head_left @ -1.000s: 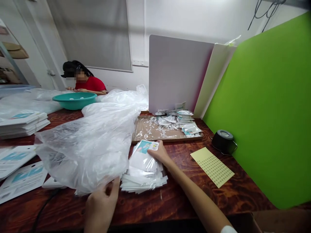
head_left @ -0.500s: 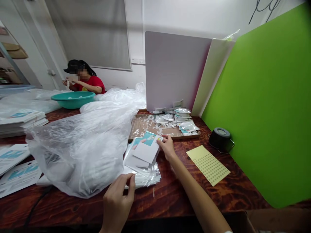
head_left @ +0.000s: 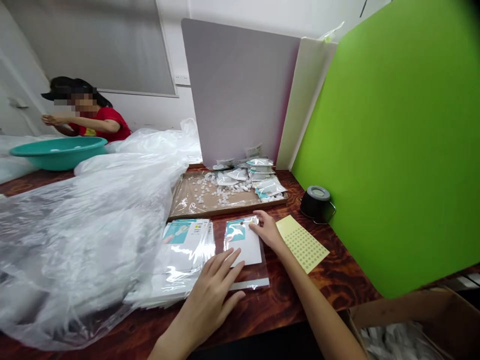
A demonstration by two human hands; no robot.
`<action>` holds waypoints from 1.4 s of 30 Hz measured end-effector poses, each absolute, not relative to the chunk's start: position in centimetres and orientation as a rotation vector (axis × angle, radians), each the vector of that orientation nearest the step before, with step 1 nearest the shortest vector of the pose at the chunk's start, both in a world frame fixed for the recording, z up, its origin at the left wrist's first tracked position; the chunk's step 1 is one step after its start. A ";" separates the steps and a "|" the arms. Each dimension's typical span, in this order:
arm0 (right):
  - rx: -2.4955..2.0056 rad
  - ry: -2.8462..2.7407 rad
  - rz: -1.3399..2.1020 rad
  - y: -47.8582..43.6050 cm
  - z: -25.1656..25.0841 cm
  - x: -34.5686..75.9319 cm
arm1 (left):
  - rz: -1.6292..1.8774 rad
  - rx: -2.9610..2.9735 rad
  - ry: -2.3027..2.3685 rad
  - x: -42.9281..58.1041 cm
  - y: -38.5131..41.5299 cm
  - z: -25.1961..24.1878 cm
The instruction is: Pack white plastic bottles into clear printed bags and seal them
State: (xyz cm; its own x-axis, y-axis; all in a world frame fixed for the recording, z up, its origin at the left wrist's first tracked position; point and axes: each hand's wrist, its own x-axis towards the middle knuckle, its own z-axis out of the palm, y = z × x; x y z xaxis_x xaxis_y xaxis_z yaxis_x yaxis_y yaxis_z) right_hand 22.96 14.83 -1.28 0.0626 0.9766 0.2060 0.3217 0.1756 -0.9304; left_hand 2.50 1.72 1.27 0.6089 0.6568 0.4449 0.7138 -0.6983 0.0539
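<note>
A clear plastic bag with a white-and-blue printed card [head_left: 245, 252] inside lies flat on the dark wooden table. My left hand [head_left: 210, 290] rests over its lower left part, fingers spread. At the bag's upper right corner, my right hand [head_left: 267, 230] pinches the edge between thumb and forefinger. To the left lies a stack of similar bagged cards [head_left: 183, 260], partly under a large sheet of clear plastic. Just right of my right hand is a yellow sheet of round stickers [head_left: 303, 245].
Behind the cards, a shallow cardboard tray [head_left: 180, 200] holds small white pieces and filled packets [head_left: 268, 186]. A black round device [head_left: 315, 202] stands by the green partition [head_left: 375, 150]. A co-worker [head_left: 101, 125] sits beyond a teal basin [head_left: 60, 155]. An open carton [head_left: 412, 310] is at lower right.
The bagged card has come off the stack and now lies flat to its right. My left hand has moved up onto it and spread its fingers. The view has turned right.
</note>
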 end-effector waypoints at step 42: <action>-1.200 -1.886 0.441 15.2 15.4 -2.5 | -0.967 -1.814 -1.476 -17.6 7.2 16.3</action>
State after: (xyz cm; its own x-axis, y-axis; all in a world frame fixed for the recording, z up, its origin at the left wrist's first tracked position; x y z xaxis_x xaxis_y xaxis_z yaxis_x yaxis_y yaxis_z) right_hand -2.51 15.24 15.42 -0.1927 0.8665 0.4604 0.5723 0.4804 -0.6646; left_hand -17.60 7.21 16.31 0.1155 0.5411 0.8330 0.9798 -0.2001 -0.0059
